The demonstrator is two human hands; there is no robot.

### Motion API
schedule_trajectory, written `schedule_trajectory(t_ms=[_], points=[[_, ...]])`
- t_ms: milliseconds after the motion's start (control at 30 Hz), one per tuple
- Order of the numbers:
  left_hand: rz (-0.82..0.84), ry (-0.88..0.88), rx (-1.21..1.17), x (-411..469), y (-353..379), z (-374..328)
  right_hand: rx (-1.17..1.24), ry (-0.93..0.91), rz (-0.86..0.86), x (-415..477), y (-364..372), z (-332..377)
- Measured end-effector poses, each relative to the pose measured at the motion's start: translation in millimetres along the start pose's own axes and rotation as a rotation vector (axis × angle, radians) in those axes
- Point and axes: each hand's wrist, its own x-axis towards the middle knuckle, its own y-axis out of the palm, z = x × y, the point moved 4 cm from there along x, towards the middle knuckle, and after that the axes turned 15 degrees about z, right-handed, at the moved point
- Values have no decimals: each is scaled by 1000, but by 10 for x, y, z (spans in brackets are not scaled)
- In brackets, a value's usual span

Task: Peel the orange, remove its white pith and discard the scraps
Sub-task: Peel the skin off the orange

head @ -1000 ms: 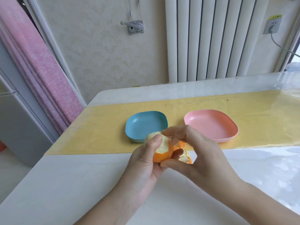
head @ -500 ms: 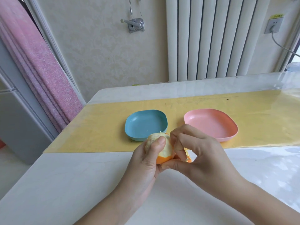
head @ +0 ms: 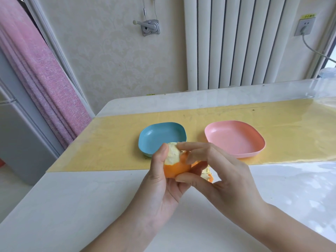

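My left hand (head: 163, 184) grips the orange (head: 177, 168) from the left, with the thumb up on its bare, pithy top. The lower half wears its rind. My right hand (head: 223, 176) is curled on the orange's right side, forefinger on top and thumb underneath. A loose strip of peel (head: 207, 175) hangs just behind that thumb. I hold the fruit above the desk (head: 72, 206), at the near edge of its yellow mat (head: 109, 144) and in front of the blue dish (head: 145, 140). The pink dish (head: 261, 146) sits to the right.

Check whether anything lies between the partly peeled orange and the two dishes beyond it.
Nothing visible does: only bare yellow mat lies between the orange and the blue dish or the pink dish.
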Motion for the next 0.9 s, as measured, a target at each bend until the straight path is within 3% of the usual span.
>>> schedule_trajectory(t_ms=[233, 700, 900], points=[[-8, -2, 24, 14, -14, 21, -51, 4, -43, -4, 2, 8], [64, -46, 185, 16, -51, 119, 106, 39, 213, 39, -92, -79], [81, -60, 159, 18, -68, 82, 72, -11, 155, 40, -88, -46]])
